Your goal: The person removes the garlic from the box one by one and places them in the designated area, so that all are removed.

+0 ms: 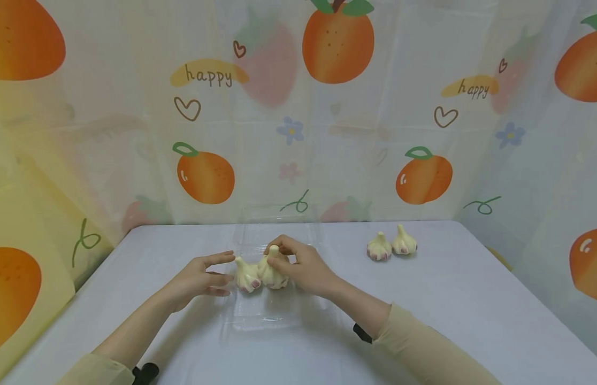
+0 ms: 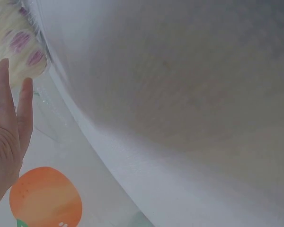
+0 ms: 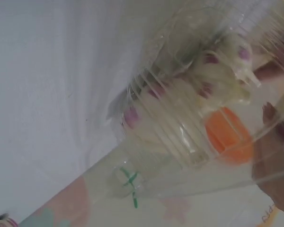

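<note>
A clear plastic box [image 1: 255, 320] with its lid raised at the back stands on the table. Two garlic bulbs sit side by side in it, the left bulb [image 1: 247, 275] leaning, the right bulb [image 1: 273, 277] more upright. My right hand [image 1: 303, 264] pinches the right bulb between thumb and fingers near its neck. Just left of the box is my left hand [image 1: 202, 280], its fingers spread and nearly straight, holding nothing. In the left wrist view the left hand's fingers [image 2: 26, 109] are near the garlic. Garlic bulbs [image 3: 170, 106] appear through the plastic in the right wrist view.
Two more garlic bulbs [image 1: 392, 243] stand close together at the table's back right. A white cloth covers the table [image 1: 448, 321]. Behind it hangs a curtain [image 1: 342, 117] printed with fruit.
</note>
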The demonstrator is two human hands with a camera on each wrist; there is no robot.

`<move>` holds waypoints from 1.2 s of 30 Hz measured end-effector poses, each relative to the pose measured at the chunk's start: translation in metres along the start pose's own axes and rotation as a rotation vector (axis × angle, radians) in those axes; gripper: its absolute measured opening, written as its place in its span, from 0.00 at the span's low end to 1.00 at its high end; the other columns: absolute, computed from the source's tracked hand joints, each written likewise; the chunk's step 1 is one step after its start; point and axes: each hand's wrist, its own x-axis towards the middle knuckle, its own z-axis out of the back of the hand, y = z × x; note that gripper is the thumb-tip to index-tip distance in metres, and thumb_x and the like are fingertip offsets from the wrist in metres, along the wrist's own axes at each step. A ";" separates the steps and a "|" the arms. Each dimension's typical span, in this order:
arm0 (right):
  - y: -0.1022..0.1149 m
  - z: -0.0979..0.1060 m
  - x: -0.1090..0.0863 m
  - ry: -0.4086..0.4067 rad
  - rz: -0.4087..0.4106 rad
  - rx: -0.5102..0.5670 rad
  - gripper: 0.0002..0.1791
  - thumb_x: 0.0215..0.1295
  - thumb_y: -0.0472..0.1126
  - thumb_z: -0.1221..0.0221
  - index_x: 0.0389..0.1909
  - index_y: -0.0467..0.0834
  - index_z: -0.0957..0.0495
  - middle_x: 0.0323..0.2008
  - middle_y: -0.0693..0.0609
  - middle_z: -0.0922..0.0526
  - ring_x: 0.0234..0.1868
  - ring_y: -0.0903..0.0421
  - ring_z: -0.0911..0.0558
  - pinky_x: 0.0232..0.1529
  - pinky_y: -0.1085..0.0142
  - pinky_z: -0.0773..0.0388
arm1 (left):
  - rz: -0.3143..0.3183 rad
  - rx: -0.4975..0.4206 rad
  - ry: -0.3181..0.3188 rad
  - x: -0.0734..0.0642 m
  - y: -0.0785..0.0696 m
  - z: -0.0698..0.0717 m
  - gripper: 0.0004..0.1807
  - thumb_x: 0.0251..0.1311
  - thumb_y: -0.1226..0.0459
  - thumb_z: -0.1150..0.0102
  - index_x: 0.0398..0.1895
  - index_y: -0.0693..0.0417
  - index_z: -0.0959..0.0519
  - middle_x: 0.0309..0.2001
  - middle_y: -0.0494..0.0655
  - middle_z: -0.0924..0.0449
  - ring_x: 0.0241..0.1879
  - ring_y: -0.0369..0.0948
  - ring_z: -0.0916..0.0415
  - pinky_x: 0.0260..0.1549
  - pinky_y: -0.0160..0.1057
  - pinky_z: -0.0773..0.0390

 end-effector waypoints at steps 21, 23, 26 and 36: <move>-0.014 0.044 0.002 -0.195 -0.042 -0.001 0.12 0.68 0.51 0.41 0.49 0.54 0.18 0.47 0.56 0.13 0.57 0.55 0.20 0.62 0.49 0.23 | -0.003 0.006 0.005 0.001 0.002 0.000 0.37 0.64 0.70 0.41 0.74 0.69 0.43 0.80 0.60 0.56 0.61 0.54 0.24 0.49 0.43 0.12; -0.016 0.050 0.002 -0.211 -0.058 -0.001 0.13 0.68 0.52 0.41 0.50 0.54 0.18 0.48 0.56 0.13 0.59 0.54 0.21 0.62 0.48 0.23 | -0.003 0.004 0.007 0.002 0.003 0.000 0.37 0.64 0.69 0.41 0.74 0.68 0.43 0.80 0.60 0.56 0.61 0.53 0.24 0.49 0.43 0.12; -0.021 0.058 0.003 -0.237 -0.085 0.009 0.14 0.68 0.54 0.41 0.50 0.54 0.18 0.49 0.56 0.14 0.60 0.53 0.22 0.61 0.49 0.22 | -0.004 0.002 0.008 0.002 0.004 0.001 0.37 0.64 0.69 0.41 0.74 0.68 0.43 0.80 0.60 0.57 0.61 0.53 0.24 0.49 0.43 0.12; -0.036 0.079 0.006 -0.337 -0.086 0.024 0.16 0.67 0.51 0.39 0.50 0.48 0.18 0.51 0.48 0.15 0.59 0.49 0.20 0.43 0.65 0.14 | -0.009 -0.003 0.007 0.001 0.003 0.000 0.37 0.64 0.69 0.41 0.74 0.69 0.44 0.80 0.60 0.56 0.62 0.55 0.25 0.49 0.44 0.12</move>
